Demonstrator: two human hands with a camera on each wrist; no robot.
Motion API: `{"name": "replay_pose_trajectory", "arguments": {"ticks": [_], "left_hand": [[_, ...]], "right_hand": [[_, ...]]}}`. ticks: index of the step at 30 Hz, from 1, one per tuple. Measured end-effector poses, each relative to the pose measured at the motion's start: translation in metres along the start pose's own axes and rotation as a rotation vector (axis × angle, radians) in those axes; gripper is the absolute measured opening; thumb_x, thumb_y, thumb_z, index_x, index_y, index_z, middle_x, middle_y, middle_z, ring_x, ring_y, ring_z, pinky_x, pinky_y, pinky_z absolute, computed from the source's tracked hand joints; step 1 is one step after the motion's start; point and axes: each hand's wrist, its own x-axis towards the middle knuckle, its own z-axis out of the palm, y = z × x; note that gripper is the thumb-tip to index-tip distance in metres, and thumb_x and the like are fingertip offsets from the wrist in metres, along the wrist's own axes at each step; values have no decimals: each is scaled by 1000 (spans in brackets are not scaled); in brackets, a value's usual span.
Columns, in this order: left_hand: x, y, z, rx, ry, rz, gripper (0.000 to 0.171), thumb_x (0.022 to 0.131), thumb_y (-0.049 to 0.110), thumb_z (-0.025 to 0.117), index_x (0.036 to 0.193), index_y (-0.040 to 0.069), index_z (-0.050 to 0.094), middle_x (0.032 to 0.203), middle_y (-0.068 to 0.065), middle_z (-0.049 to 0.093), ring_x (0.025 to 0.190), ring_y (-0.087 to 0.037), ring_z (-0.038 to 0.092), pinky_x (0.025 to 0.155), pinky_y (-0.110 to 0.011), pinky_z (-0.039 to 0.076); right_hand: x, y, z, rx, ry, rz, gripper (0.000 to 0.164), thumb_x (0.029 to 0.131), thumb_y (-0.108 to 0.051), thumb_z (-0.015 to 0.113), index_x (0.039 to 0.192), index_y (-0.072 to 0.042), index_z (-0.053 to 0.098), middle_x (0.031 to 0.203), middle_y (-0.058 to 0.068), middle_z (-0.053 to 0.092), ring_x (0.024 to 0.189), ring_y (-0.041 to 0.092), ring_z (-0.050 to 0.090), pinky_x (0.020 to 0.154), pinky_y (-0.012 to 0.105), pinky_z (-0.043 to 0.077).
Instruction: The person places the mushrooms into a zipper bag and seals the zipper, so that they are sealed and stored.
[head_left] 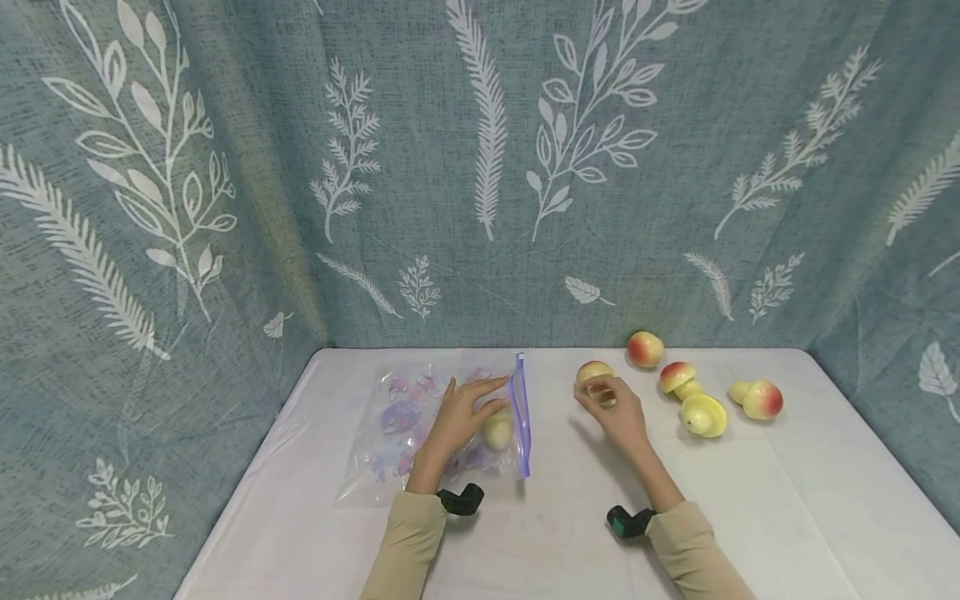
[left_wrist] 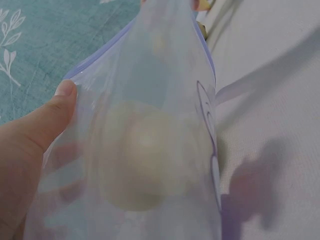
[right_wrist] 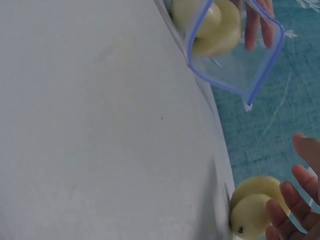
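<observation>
A clear zip bag (head_left: 401,454) printed with purple and pink shapes lies at the left, its purple-edged mouth facing right. My left hand (head_left: 459,417) holds the bag near that mouth; in the left wrist view the thumb (left_wrist: 65,89) lies at the zip edge and the fingers show through the plastic. Inside the bag sits a pale yellow toy mushroom (head_left: 497,432), blurred by the film. My right hand (head_left: 618,412) is at another toy mushroom (head_left: 594,370) with a red-yellow cap, its fingers spread and slightly bent beside it. The hand hides part of that mushroom.
Right of my right hand lie several more toy mushrooms: one at the back edge (head_left: 645,349), a red-capped one (head_left: 678,377), a yellow one (head_left: 703,415) touching it, and another (head_left: 762,400) farther right. A patterned blue-green curtain (head_left: 450,183) hangs behind the white table (head_left: 555,533).
</observation>
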Motion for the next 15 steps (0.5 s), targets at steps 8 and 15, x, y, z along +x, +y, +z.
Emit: {"name": "replay_pose_trajectory", "arguments": {"ticks": [8, 15], "left_hand": [[0, -1, 1, -2, 7, 13, 45, 90, 44, 54, 129, 22, 56, 128, 2, 58, 124, -22, 49, 110, -63, 6], [-1, -1, 0, -4, 12, 25, 46, 90, 44, 55, 129, 21, 56, 128, 1, 59, 123, -23, 50, 109, -64, 7]], "right_hand": [[-1, 5, -8, 4, 51, 14, 34, 77, -24, 76, 103, -5, 65, 97, 10, 63, 87, 22, 60, 73, 30, 50], [-3, 9, -13, 6, 76, 55, 36, 77, -21, 76, 106, -3, 63, 103, 14, 61, 91, 26, 57, 78, 33, 46]]}}
